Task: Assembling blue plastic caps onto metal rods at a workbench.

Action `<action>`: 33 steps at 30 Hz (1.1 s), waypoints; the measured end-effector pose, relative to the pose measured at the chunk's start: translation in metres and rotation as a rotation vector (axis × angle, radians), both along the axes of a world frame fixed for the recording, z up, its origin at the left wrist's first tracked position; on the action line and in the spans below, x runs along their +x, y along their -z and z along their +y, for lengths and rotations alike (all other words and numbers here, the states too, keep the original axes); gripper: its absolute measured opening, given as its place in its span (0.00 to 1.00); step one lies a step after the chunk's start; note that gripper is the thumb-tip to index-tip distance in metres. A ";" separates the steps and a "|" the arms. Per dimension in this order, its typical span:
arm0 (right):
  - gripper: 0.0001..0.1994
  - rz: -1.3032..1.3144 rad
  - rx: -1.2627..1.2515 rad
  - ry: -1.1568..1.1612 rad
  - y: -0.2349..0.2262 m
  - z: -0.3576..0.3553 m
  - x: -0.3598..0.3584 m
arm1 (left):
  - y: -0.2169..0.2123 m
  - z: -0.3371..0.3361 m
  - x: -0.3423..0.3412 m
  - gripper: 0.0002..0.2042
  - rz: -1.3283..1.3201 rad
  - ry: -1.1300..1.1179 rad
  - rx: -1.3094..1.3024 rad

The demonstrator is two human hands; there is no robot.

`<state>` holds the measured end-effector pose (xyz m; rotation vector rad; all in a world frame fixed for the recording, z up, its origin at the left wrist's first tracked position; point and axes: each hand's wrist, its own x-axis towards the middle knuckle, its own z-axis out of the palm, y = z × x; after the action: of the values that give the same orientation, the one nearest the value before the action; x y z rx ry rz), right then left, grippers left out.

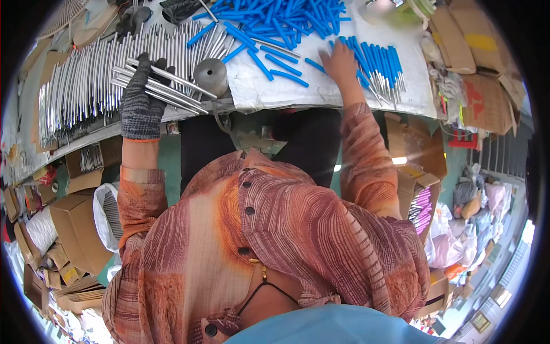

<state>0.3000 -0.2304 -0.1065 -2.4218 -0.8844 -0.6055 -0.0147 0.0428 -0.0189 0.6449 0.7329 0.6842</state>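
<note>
Worktable [250, 98] bears blue-sleeved rods [382, 66] beside the right hand [340, 64], whose grip is unclear; left hand [137, 97] clasps bare rods [189, 86], many unsleeved rods [74, 100] alongside.

This is a workshop: metal rods [74, 92] and blue tubes [281, 21] crowd a worktable [255, 92] amid cardboard boxes [78, 235].

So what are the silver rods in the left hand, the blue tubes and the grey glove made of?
Silver rods: polished metal, perhaps steel; bright reflections run along them. Blue tubes: probably plastic or rubber, smooth and evenly coloured. Grey glove: apparently knitted yarn, soft and matte, judging by its mottled, ribbed look; fibre unclear.
</note>
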 end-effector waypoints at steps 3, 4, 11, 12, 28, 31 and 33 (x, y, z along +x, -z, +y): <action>0.17 -0.471 -0.332 0.154 0.003 0.001 -0.026 | -0.005 0.003 -0.009 0.13 0.010 -0.066 0.059; 0.14 -0.181 -0.226 -0.106 -0.006 0.019 -0.035 | -0.007 0.004 -0.010 0.13 0.016 -0.119 0.072; 0.05 0.091 -0.472 -0.407 0.000 0.070 -0.048 | -0.012 0.003 0.004 0.12 -0.017 -0.239 0.159; 0.07 0.130 -0.553 -0.386 -0.002 0.073 -0.048 | -0.015 0.001 0.003 0.12 -0.041 -0.218 0.169; 0.37 0.984 1.089 -0.959 -0.159 0.113 -0.164 | -0.020 -0.058 0.016 0.09 0.397 0.184 1.031; 0.36 0.971 1.110 -1.006 -0.159 0.121 -0.168 | -0.018 -0.056 0.015 0.09 0.380 0.199 0.986; 0.36 0.962 1.104 -1.035 -0.159 0.125 -0.169 | -0.021 -0.059 0.015 0.09 0.358 0.184 1.008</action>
<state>0.1305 -0.1056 0.0530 -0.8168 -0.8386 0.4005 0.0003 -0.0158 0.0017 1.7697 0.6086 0.7573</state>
